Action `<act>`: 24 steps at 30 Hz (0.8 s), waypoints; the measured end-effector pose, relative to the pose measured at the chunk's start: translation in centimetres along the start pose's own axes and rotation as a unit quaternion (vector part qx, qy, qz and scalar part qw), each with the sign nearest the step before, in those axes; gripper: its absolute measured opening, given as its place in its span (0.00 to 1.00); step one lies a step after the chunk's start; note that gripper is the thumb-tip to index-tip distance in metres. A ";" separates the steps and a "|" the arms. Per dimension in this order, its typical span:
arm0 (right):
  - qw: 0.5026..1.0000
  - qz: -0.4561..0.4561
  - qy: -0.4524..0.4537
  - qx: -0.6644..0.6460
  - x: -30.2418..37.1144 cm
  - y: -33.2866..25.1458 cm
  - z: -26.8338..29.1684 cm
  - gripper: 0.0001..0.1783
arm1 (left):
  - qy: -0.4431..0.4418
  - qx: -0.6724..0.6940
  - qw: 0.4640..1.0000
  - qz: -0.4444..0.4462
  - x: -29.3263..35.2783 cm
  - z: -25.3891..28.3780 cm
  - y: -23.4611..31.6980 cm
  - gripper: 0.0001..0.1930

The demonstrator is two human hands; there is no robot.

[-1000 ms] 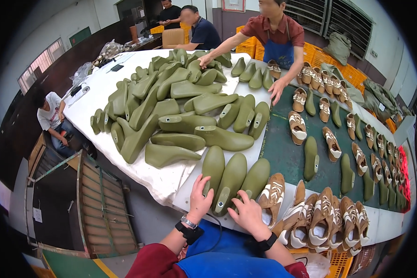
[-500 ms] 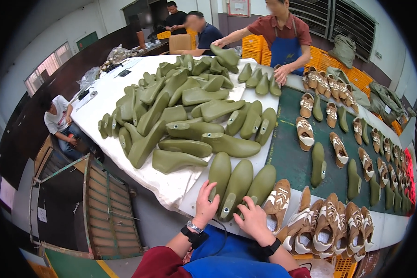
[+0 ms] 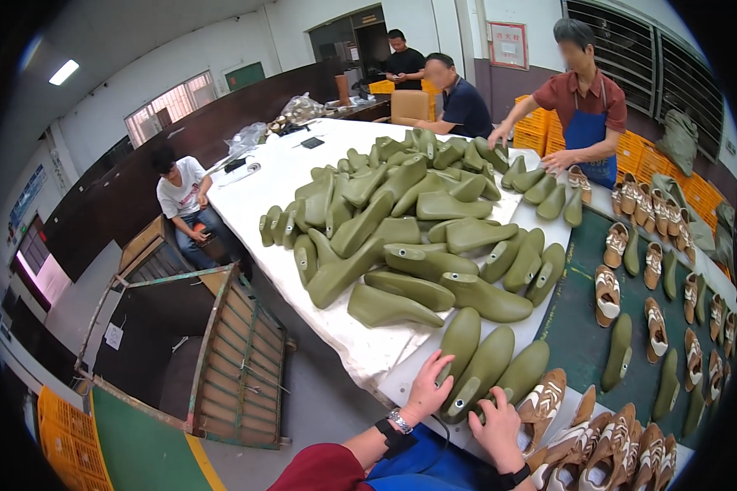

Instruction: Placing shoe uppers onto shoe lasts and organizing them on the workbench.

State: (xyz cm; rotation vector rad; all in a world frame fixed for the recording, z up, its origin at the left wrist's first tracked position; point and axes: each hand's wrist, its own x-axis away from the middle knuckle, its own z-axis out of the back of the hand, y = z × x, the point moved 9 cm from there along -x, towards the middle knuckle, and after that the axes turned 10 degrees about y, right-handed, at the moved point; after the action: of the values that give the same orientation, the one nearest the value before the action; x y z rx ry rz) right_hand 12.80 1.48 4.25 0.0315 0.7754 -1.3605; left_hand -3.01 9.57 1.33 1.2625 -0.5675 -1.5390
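Observation:
Three olive-green shoe lasts stand side by side at the near table edge, toes pointing away: a left last (image 3: 462,340), a middle last (image 3: 487,364) and a right last (image 3: 524,375). My left hand (image 3: 428,391) curls against the heel of the left one. On the heel end of the right one, my right hand (image 3: 497,425) rests with bent fingers. The middle last sits between my hands, its metal-ringed heel hole showing. Just right of my right hand is a brown-and-white sneaker (image 3: 542,405).
A large pile of lasts (image 3: 393,204) covers the white tabletop (image 3: 254,221). Sneakers and lasts stand in rows on the green mat (image 3: 581,286). Across the table a person in a blue apron (image 3: 594,123) handles lasts. A slatted cart (image 3: 246,360) stands left on the floor.
The view has turned leftward and up, so the scene sits farther right and lower. My hands stay at the same lasts. The aproned person's hand has moved slightly with a last near the pile.

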 end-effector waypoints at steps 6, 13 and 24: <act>1.000 -0.001 0.007 -0.005 -0.4 0.0 0.1 0.12 | 0.002 0.002 1.000 0.003 -0.3 -0.1 -0.2 0.21; 1.000 0.000 -0.003 -0.008 -0.5 -0.1 -0.1 0.12 | 0.007 0.004 1.000 0.005 -0.2 0.3 -0.1 0.21; 1.000 -0.001 0.014 0.003 -0.1 0.1 0.8 0.12 | -0.028 0.015 0.999 0.005 -0.1 -1.0 -0.4 0.22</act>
State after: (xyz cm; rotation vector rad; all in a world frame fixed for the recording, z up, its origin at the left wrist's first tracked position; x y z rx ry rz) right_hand 13.28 1.23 4.80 0.0553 0.7951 -1.3663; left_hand -2.29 10.06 0.69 1.2417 -0.6336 -1.5663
